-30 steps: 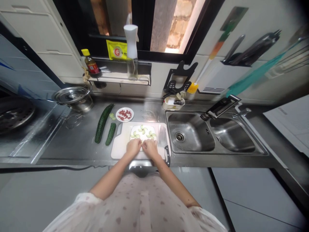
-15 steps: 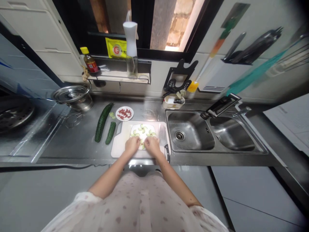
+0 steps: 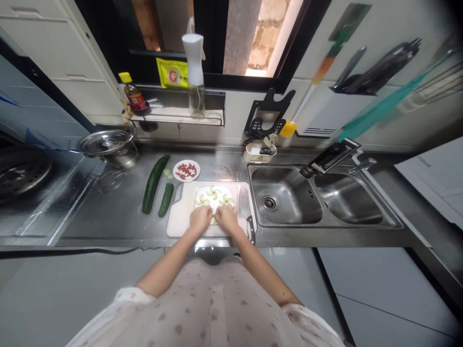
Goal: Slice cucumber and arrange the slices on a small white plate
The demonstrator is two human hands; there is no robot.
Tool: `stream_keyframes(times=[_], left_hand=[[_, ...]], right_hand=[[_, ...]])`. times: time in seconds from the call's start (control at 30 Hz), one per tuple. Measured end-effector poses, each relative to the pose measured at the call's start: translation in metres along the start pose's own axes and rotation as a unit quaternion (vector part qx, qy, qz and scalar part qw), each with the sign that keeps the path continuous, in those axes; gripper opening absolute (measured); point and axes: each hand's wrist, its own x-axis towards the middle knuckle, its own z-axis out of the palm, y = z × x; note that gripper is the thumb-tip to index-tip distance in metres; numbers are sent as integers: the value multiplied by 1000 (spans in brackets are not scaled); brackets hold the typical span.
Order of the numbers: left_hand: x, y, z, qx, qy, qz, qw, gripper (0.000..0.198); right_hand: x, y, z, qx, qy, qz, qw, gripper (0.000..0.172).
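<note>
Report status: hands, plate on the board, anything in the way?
Left hand and right hand close together over near side of plate, grip hidden. Plate on board, green slices fanned on it. Knife near right wrist.

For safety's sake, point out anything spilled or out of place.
The knife on the board juts its handle past the near corner, toward the front edge of the counter. Wet-looking marks behind the board suggest splashed water.

Left of the pinkish-white board [image 3: 180, 221], dark-green cucumbers [image 3: 155, 184]; on it, a white plate [image 3: 214, 203] with pale-green, seemingly darker-edged slices [image 3: 214, 193].
</note>
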Motion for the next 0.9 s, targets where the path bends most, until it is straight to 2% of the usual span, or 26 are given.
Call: stream_keyframes(times=[0.6, 0.9], left_hand=[[-2, 3, -1, 19, 9, 5, 1000, 19], [-3, 2, -4, -7, 2, -3, 1000, 19]], right_hand=[[0, -1, 3, 12, 15, -10, 1000, 19], [-4, 0, 4, 30, 38, -11, 999, 20]])
